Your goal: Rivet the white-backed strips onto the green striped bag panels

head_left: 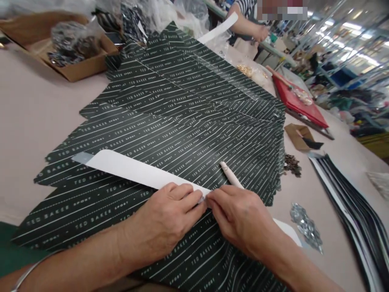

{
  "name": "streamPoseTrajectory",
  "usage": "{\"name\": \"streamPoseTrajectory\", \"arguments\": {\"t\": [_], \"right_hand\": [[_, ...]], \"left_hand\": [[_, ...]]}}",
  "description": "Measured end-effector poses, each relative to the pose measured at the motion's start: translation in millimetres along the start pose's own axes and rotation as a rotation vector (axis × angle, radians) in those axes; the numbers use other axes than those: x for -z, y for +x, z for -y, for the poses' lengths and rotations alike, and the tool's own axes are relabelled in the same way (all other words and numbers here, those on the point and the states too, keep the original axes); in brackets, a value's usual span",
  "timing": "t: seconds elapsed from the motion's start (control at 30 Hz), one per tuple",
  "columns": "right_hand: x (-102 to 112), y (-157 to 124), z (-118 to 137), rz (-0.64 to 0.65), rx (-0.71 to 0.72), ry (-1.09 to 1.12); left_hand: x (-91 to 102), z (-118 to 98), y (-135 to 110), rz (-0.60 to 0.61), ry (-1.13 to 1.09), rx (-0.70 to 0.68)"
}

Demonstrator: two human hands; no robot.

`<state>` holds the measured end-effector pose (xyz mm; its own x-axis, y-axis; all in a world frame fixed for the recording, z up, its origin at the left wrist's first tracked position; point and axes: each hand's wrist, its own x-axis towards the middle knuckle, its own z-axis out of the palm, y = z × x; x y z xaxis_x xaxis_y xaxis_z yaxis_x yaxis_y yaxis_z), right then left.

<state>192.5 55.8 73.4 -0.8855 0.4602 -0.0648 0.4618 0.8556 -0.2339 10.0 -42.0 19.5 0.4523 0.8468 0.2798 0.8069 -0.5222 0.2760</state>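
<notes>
A fanned stack of dark green printed paper sheets (182, 109) covers the table in front of me. A long white strip (130, 169) lies across the top sheet. My left hand (164, 221) pinches the strip's right end with closed fingers. My right hand (237, 219) meets it there, fingers pinched on the same end, and also holds a white pen-like tool (230, 177) that sticks out past the knuckles.
A cardboard box (77, 69) with bagged parts stands at the back left. A red folder (299, 103), a small brown box (299, 136), a pile of small metal pieces (305, 227) and stacked dark sheets (349, 202) lie right. Another person's hand (258, 30) works at the far end.
</notes>
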Motion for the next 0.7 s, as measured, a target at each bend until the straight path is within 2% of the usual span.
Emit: {"name": "streamPoseTrajectory", "arguments": {"t": [0.17, 0.27, 0.37, 0.47, 0.57, 0.7], "right_hand": [[4, 11, 5, 0.002, 0.041, -0.177], [6, 18, 9, 0.069, 0.016, -0.234], [9, 25, 10, 0.169, -0.068, -0.208], [10, 29, 4, 0.217, -0.186, -0.001], [9, 29, -7, 0.213, -0.269, 0.303], [5, 24, -19, 0.206, -0.370, 0.544]], "left_hand": [[0.6, 0, 0, 0.015, -0.006, -0.011], [0.0, 1, 0, 0.031, -0.005, -0.020], [0.1, 1, -1, 0.027, -0.001, -0.029], [1.0, 1, -1, 0.016, 0.015, -0.029], [1.2, 1, -1, 0.033, 0.024, -0.023], [0.6, 1, -1, 0.031, 0.028, -0.018]]}}
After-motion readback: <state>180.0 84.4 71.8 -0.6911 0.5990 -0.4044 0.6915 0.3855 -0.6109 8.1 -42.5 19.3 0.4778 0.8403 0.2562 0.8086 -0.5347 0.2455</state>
